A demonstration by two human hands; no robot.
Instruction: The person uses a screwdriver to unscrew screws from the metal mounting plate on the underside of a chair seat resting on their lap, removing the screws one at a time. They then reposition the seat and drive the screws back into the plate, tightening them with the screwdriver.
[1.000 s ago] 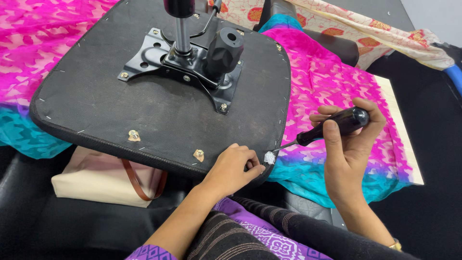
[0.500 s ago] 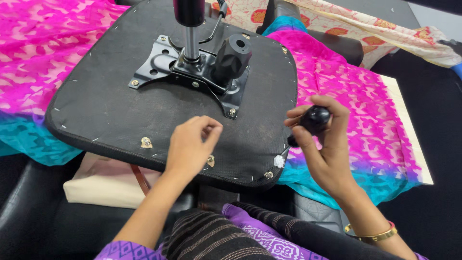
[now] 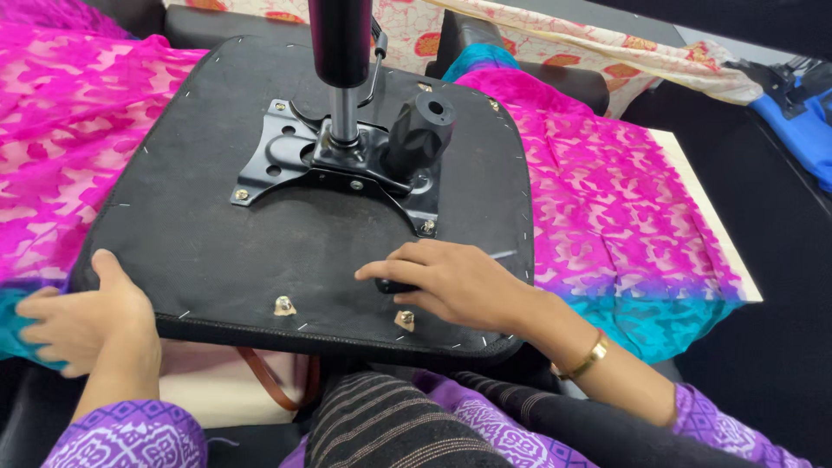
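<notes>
An upturned black chair seat (image 3: pixel 217 260) lies across my lap, its underside up. A black metal plate (image 3: pixel 286 165) with a post (image 3: pixel 342 52) and a round black knob (image 3: pixel 420 130) is bolted at its centre. My left hand (image 3: pixel 82 316) grips the seat's near-left edge, thumb on top. My right hand (image 3: pixel 451 282) rests flat on the seat near the front edge and covers a black-handled screwdriver (image 3: pixel 392 286), whose thin shaft pokes out to the right. Two brass fittings (image 3: pixel 283 305) sit along the front edge, one right below my right hand.
Pink and turquoise patterned fabric (image 3: pixel 624 208) spreads under the seat on both sides. A cream cloth with orange print (image 3: pixel 607 61) lies behind. A beige bag with a brown strap (image 3: pixel 269 386) sits under the seat's front. A blue object (image 3: pixel 802 130) is at far right.
My right hand came in from the seat's right edge and laid the screwdriver down on the underside. My left hand left the front fittings and took hold of the left edge.
</notes>
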